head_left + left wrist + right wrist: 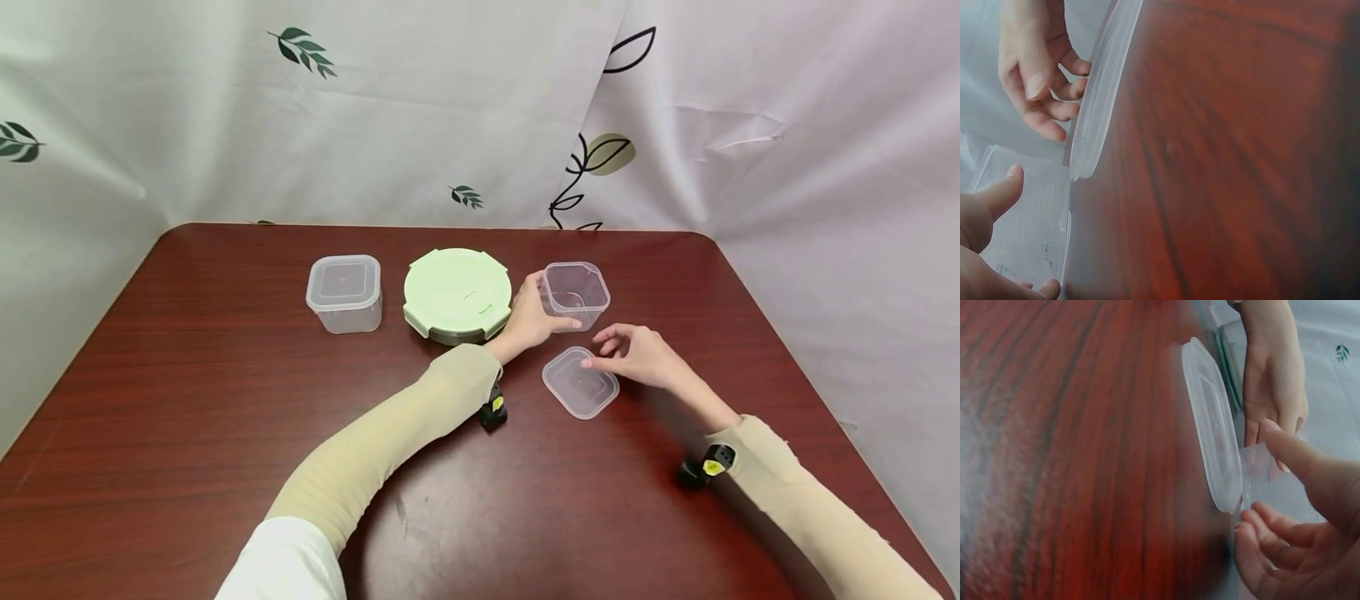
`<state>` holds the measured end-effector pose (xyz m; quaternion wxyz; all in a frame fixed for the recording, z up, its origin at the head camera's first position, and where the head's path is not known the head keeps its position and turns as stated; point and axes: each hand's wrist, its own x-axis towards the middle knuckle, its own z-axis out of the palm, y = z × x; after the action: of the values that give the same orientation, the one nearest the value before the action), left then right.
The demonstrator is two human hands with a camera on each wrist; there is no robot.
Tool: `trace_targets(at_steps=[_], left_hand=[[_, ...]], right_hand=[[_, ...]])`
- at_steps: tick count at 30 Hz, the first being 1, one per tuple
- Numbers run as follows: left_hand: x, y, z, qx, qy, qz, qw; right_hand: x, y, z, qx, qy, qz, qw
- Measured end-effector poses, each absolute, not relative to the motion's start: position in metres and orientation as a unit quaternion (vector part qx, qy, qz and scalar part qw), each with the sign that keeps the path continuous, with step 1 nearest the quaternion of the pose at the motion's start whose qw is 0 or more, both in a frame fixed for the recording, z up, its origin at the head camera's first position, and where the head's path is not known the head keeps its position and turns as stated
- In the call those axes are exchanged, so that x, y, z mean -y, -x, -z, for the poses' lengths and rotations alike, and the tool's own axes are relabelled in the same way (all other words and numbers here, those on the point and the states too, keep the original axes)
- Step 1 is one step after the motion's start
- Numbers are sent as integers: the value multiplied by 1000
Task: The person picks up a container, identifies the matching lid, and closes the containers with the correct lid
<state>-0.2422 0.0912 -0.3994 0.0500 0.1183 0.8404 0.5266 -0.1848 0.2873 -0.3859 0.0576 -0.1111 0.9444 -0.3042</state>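
An uncovered clear plastic food container (pixel 588 293) stands on the right part of the table. My left hand (pixel 529 315) grips it from the left, thumb along the near wall and fingers at the left side. In front of it a translucent lid (pixel 576 385) lies flat on the table. Over the lid's right corner is my right hand (pixel 637 354), its fingers loosely bent and holding nothing. The right wrist view has the lid (pixel 1213 434) just beside the right hand's (pixel 1316 519) fingertips, with a gap between thumb and fingers.
A round green-lidded container (pixel 456 290) stands just left of my left hand, close to that wrist. Farther left is a square clear container (pixel 347 296) with its lid on. Behind the brown table (pixel 187 417) hangs a white patterned curtain (pixel 420 108).
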Motion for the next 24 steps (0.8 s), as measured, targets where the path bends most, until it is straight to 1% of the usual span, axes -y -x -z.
trace_targets(at_steps=[14, 24], left_hand=[[-95, 238, 400, -850, -127, -508, 52], [-96, 238, 400, -850, -119, -510, 54]], right_hand=[[-275, 184, 380, -957, 128, 242, 93], [-283, 190, 371, -954, 100, 247, 138]])
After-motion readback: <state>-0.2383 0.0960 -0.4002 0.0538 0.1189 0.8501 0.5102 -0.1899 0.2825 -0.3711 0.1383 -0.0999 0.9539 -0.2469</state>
